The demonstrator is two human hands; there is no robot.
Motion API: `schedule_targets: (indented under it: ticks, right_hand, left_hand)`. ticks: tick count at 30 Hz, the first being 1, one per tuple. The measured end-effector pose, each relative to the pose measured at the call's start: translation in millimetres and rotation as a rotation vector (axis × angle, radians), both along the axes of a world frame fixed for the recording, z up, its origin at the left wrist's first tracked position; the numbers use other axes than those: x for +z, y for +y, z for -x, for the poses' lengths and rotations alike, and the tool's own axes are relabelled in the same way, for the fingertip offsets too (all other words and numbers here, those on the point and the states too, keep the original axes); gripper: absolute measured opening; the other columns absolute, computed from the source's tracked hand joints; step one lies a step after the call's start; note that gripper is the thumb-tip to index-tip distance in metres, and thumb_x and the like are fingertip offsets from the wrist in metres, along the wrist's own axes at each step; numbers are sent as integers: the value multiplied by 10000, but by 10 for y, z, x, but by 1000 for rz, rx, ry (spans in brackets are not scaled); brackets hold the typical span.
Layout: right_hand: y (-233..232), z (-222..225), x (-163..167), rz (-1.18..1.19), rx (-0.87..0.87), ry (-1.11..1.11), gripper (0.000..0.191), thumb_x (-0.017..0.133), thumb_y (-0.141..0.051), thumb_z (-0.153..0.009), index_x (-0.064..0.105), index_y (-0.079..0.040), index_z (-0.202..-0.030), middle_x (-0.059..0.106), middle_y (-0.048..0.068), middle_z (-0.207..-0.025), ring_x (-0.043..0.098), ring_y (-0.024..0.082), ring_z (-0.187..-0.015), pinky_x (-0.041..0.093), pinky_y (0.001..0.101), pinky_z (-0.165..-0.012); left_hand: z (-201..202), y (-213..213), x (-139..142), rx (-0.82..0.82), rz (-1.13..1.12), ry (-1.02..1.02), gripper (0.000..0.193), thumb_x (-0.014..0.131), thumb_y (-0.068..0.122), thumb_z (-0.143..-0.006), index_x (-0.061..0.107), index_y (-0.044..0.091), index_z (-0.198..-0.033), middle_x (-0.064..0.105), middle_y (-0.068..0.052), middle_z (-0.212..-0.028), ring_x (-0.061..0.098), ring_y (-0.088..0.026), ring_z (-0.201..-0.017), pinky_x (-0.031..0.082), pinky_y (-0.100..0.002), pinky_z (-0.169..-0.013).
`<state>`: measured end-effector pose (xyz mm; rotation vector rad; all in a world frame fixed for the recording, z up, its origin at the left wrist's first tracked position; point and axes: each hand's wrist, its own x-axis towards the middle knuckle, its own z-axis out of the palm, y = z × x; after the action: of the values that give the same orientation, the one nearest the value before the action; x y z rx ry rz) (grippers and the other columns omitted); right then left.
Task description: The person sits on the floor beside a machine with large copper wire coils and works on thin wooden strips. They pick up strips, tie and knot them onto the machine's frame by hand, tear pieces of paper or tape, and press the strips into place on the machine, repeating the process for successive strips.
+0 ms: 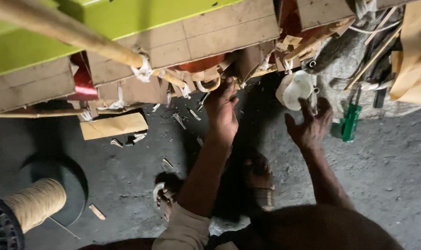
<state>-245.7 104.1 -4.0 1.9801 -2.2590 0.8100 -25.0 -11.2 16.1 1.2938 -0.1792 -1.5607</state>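
Reaching under the cardboard frame (210,37), the left hand (221,113) is curled, seemingly pinching a strip at its lower edge; the right hand (311,125) is spread just below the white tape roll (295,89) beside it.

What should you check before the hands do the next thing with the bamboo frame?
1. Left hand on the work: ok, it reaches up to the curled strip ends under the cardboard-and-bamboo frame.
2. Right hand free: ok, fingers spread, holding nothing, just below the white roll.
3. Left grip closed on a strip: cannot tell, the fingertips are in shadow.
4. Screwdriver with green handle within reach: ok, it stands right of the right hand.
5. Floor clear of scraps: not ok, shavings lie scattered under the frame.
6. Twine spool out of the way: ok, far left.
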Motion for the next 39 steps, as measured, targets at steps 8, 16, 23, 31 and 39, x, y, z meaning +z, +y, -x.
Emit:
schedule_targets:
  ticks: [8,16,23,31,39]
  right_hand:
    - [-109,111,-329,-17,62,21,223,886,-167,-793,792,-127,-991,577,166,-1284,534,394,-1243,473,511,-1036]
    - [-112,58,-281,-1,50,50,276,880,-171,-803,789,-82,-1048,570,152,-1192,554,365,-1171,485,494,-987]
    - [-191,25,-176,-35,108,121,241,876,-180,-799,747,-54,-959,566,143,-1130,540,373,-1132,486,511,-967]
    - [-164,91,-268,-66,139,64,215,869,-185,-814,733,-51,-913,582,175,-1130,555,385,-1111,492,501,-923]
    - [-215,17,-38,-33,166,228,271,923,-211,-804,724,-65,-917,636,139,-1187,585,337,-1164,468,536,-1022]
  left_hand:
    - [129,9,51,160,112,156,246,810,93,-875,691,71,-1089,703,-46,-998,661,-164,-873,590,-346,-777]
    - [222,10,189,334,136,215,284,783,26,-822,700,41,-1094,726,-31,-988,699,-166,-866,616,-354,-772]
    - [159,-31,260,303,109,252,230,789,12,-859,685,20,-1064,711,-66,-978,692,-183,-846,634,-373,-762]
    - [68,32,390,234,236,146,476,719,-93,-833,469,76,-1200,678,-89,-944,699,-210,-808,667,-442,-725]
    - [-9,58,297,140,366,108,506,710,-70,-927,456,27,-1353,708,-141,-1001,719,-233,-844,652,-444,-751]
